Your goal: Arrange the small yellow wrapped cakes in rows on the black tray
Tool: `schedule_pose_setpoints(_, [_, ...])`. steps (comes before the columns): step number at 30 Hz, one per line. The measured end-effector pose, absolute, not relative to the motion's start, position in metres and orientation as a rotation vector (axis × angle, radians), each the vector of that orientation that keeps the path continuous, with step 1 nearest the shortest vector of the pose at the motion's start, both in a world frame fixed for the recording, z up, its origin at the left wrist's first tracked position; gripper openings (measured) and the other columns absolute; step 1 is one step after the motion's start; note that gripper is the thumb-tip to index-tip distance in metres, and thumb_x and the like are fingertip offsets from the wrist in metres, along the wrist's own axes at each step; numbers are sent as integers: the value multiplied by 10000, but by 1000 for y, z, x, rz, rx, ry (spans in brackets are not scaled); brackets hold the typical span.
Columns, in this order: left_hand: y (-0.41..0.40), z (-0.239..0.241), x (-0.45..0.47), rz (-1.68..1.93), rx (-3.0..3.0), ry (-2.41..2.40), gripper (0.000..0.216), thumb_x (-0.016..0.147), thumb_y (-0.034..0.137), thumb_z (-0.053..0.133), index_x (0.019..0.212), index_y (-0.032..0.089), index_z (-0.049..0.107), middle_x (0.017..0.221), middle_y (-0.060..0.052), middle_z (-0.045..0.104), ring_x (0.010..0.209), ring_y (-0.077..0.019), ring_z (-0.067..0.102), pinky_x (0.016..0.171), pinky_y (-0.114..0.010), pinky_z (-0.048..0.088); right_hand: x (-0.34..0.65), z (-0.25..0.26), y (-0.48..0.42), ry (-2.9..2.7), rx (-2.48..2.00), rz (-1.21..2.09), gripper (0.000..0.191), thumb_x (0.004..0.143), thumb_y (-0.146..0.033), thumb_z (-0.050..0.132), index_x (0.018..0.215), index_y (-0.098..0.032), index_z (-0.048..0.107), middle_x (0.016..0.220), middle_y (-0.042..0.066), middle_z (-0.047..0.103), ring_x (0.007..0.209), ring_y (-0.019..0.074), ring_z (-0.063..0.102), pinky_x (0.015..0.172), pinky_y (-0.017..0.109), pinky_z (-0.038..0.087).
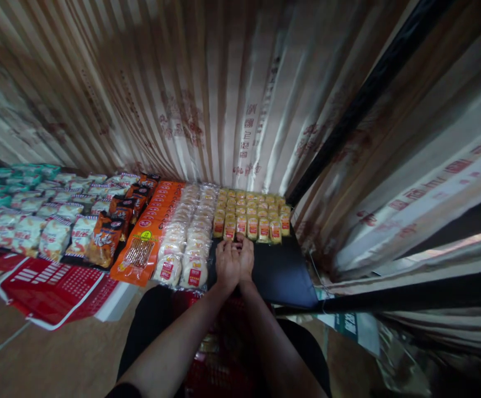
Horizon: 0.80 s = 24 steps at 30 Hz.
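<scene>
Lining a black tabletop (281, 273), small yellow snack packs (252, 227) sit at twelve o'clock, just beyond the left hand (227, 263) and right hand (246, 257). Their fingers bunch together; whether they pinch anything, I cannot tell. Bagged white cakes (194, 272) lie at nine o'clock.

Small yellow packets (252, 212), red-labelled; set in close rows on a black tabletop (284, 271).

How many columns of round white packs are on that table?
2: the left column beside the orange packets, the right column beside the yellow packs. No third column shows; none seems hidden.
</scene>
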State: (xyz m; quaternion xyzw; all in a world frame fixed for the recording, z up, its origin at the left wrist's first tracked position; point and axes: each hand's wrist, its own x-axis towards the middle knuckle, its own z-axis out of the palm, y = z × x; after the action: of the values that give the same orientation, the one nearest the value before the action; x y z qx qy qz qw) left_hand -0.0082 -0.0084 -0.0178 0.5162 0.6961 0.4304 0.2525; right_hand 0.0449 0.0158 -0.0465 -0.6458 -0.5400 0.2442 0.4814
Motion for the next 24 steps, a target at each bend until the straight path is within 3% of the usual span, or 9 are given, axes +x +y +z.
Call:
schedule_pose_setpoints(6, [-20,-16,-5,1116,1458,1847,319,852,167,379,1041,150,636,1056,-132,630,1049,-240,550,985,-416,410,48,-38,-2,-1308,-1582,623,349,693,-205,473,1015,-160,601,959,71,563,760,159,578,738,311,513])
schedule_pose_setpoints(15, [-58,-29,-6,1138,1478,1775,314,880,180,361,1013,180,645,1002,-95,627,1003,-199,556,943,-360,435,50,-38,-40,-1344,-1584,653,281,726,-208,447,912,-180,655,919,64,623,854,181,593,797,302,498])
schedule_pose_setpoints(24, [-115,-27,-16,1196,1601,1633,333,887,179,311,1017,152,617,985,-110,608,959,-201,550,898,-349,454,49,-50,-92,-1456,-1539,560,331,766,-260,389,946,-169,650,942,78,634,894,199,585,840,345,478])
